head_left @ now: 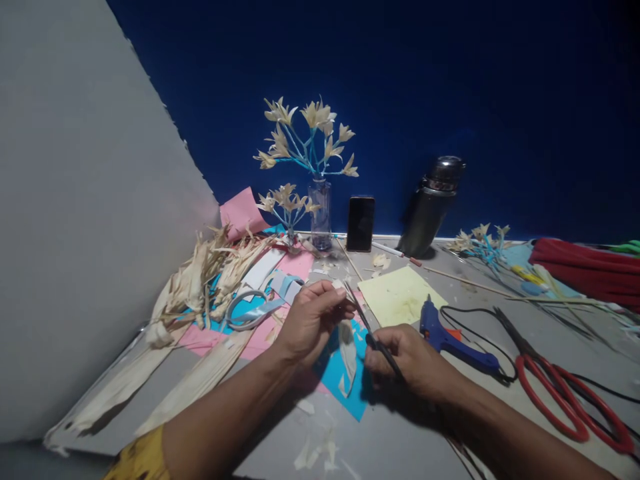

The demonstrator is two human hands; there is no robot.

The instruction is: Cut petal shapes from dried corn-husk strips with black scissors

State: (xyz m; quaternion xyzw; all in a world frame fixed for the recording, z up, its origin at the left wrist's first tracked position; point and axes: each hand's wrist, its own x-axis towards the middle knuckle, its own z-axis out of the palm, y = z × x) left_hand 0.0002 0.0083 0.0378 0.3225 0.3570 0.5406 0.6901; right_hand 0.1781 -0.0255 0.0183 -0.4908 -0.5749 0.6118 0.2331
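My left hand (316, 313) is closed in a pinch near the middle of the table, holding a small pale piece of husk (340, 287) at the fingertips. To its right, my right hand (397, 357) is wrapped round a pair of dark scissors (367, 320), whose blades point up and left beside my left fingertips. Below the hands, a pale husk strip (347, 357) shows over a blue paper sheet (357, 397). The exact contact between blades and husk is too small to tell.
Dried husks (200, 280) and a tape roll (245, 310) lie left. Behind stand a glass vase (321, 213) with husk flowers, a phone (361, 223) and a flask (431, 207). A blue glue gun (457, 347) and red-handled scissors (550, 393) lie right, near yellow paper (403, 293).
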